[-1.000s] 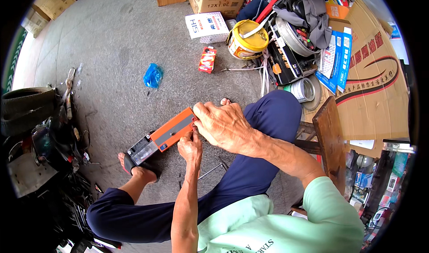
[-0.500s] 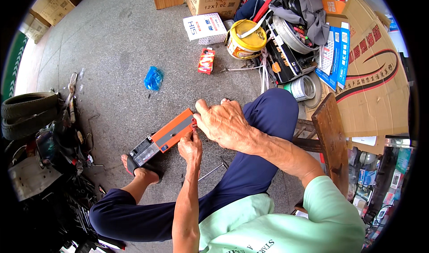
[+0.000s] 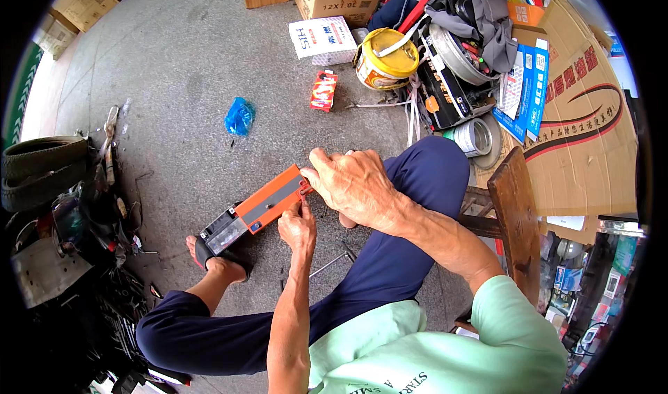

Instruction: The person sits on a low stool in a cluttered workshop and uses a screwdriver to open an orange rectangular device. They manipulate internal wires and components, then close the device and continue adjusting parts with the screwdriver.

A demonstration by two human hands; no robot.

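Note:
A long orange case (image 3: pixel 277 198) with a grey stripe slants across the floor in front of me. Its lower end meets a black and clear grey block (image 3: pixel 225 234) beside my sandalled left foot (image 3: pixel 217 265). At the upper right end, small red parts (image 3: pixel 305 187) show between my hands. My left hand (image 3: pixel 298 225) is closed, thumb and finger pressed together at these red parts. My right hand (image 3: pixel 358 191) curls over the same end, its thumb against the case edge. Whatever either hand pinches is hidden or too small to make out.
A metal rod tool (image 3: pixel 328 263) lies below the case. Ahead are a crumpled blue bag (image 3: pixel 239 117), a small red box (image 3: pixel 323 91) and a yellow bucket (image 3: pixel 387 63). Tyres (image 3: pixel 45 168) are piled at left; a wooden stool (image 3: pixel 516 220) and flattened cardboard (image 3: pixel 581 126) stand at right.
The view has shifted slightly. My right hand's curled fingers have turned a little at the case end, and a patch of skin shows beneath them. My left hand stays nearly in place.

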